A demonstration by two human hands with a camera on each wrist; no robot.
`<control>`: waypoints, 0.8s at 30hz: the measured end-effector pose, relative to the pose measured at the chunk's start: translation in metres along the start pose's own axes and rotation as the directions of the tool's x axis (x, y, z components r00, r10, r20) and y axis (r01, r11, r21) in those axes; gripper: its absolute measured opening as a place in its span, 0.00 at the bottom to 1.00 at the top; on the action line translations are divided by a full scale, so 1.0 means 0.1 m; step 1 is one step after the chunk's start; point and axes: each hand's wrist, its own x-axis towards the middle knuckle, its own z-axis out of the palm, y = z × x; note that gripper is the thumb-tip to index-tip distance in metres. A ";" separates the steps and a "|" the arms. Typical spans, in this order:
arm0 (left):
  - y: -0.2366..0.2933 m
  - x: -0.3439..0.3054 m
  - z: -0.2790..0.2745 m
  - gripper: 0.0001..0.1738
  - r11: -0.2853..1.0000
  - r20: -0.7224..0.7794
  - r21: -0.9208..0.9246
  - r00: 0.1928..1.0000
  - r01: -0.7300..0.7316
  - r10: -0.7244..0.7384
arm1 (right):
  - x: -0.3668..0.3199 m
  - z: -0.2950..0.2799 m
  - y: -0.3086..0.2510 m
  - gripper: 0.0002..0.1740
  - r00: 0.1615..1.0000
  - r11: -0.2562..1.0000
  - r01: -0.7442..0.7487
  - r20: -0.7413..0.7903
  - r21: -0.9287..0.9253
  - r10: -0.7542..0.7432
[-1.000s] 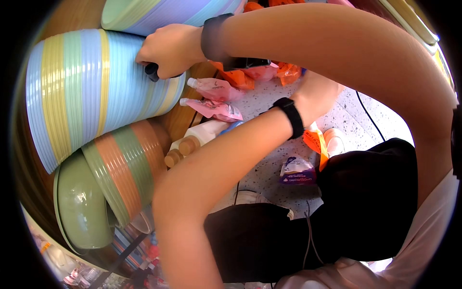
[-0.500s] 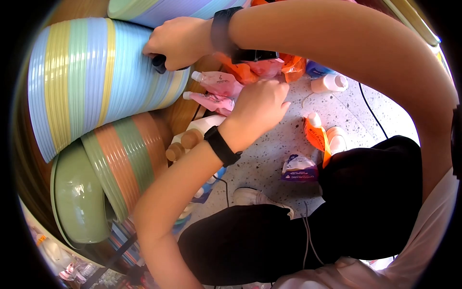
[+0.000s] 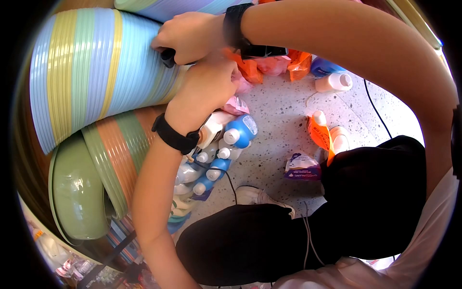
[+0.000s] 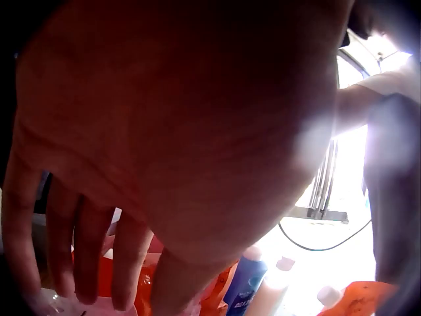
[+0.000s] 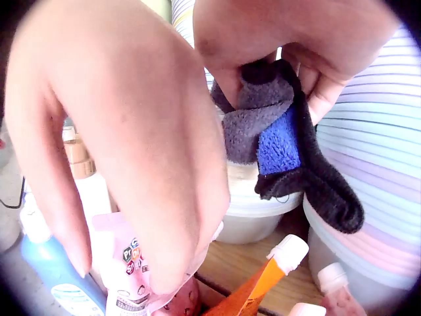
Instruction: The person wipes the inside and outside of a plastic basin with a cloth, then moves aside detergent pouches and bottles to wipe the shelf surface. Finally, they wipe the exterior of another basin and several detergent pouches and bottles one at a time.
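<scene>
My right hand (image 3: 192, 36) grips a fuzzy black, grey and blue sock (image 5: 279, 145) against the side of a large pastel-striped plastic tub (image 3: 96, 72). Just below it, my left hand (image 3: 204, 86) reaches in over a pink pouch (image 5: 125, 240) with a printed label. The left fingers (image 4: 131, 257) hang down fairly straight, and nothing shows between them in the left wrist view. In the right wrist view, left fingertips overlap the pouch. Beside that pouch stands an orange pouch (image 5: 253, 289) with a white cap.
A green and orange ribbed tub (image 3: 113, 159) and a smooth green one (image 3: 79, 192) sit lower left. Several blue bottles (image 3: 243, 129) cluster below the left hand. A pale bottle (image 3: 332, 83), an orange pouch (image 3: 320, 132) and a purple pack (image 3: 302, 167) are on the speckled floor.
My left hand has swept left from over the floor to the pink pouches, near the right hand. Blue bottles its forearm covered now show. The right hand keeps holding the sock at the tub.
</scene>
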 end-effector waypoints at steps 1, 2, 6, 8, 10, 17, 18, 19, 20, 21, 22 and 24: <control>-0.01 0.00 -0.01 0.14 0.999 -0.005 -0.002 0.999 0.041 -0.041 | -0.01 0.00 -0.01 0.19 1.000 1.000 0.001 0.000 0.000 -0.001; -0.04 -0.01 0.00 0.14 0.999 -0.005 -0.003 0.999 0.041 -0.041 | -0.01 -0.01 -0.01 0.19 1.000 1.000 0.001 0.003 -0.005 -0.001; -0.20 -0.08 0.01 0.20 0.993 -0.068 0.115 0.997 -0.030 0.038 | 0.00 -0.01 -0.03 0.18 1.000 1.000 -0.016 0.012 -0.023 0.017; -0.26 -0.11 0.00 0.22 0.978 -0.041 0.203 0.998 -0.038 0.048 | 0.01 -0.03 -0.03 0.17 0.999 0.999 -0.013 0.034 -0.032 0.014; -0.28 -0.14 -0.02 0.25 0.984 -0.013 0.173 0.998 -0.053 0.056 | 0.00 -0.05 -0.03 0.17 0.998 0.999 -0.009 0.056 -0.042 0.011; -0.24 -0.23 -0.03 0.22 0.999 0.230 0.032 0.972 0.034 -0.041 | -0.02 -0.03 -0.01 0.16 1.000 1.000 0.019 0.002 -0.022 -0.019; -0.25 -0.22 0.06 0.20 0.999 0.189 0.038 0.981 0.032 -0.039 | -0.02 -0.04 -0.01 0.16 1.000 1.000 0.015 0.005 -0.024 -0.015; -0.26 -0.21 0.12 0.19 0.999 0.148 0.045 0.988 0.031 -0.037 | -0.01 -0.03 -0.01 0.16 1.000 1.000 0.015 0.005 -0.024 -0.015; -0.27 -0.21 0.16 0.19 0.999 0.148 0.045 0.988 0.031 -0.037 | -0.01 -0.03 -0.01 0.16 1.000 1.000 0.016 0.012 -0.027 -0.015; -0.29 -0.21 0.19 0.18 0.998 0.125 0.058 0.992 0.005 -0.012 | 0.00 -0.03 -0.01 0.16 1.000 0.999 0.015 0.019 -0.030 -0.015; -0.27 -0.20 0.19 0.17 0.997 0.102 0.072 0.995 -0.021 0.013 | 0.00 -0.03 -0.01 0.16 1.000 0.999 0.015 0.019 -0.030 -0.014; -0.22 -0.20 0.16 0.18 0.998 0.136 0.063 0.991 -0.004 -0.005 | -0.01 -0.03 0.00 0.15 1.000 1.000 0.018 0.008 -0.017 -0.018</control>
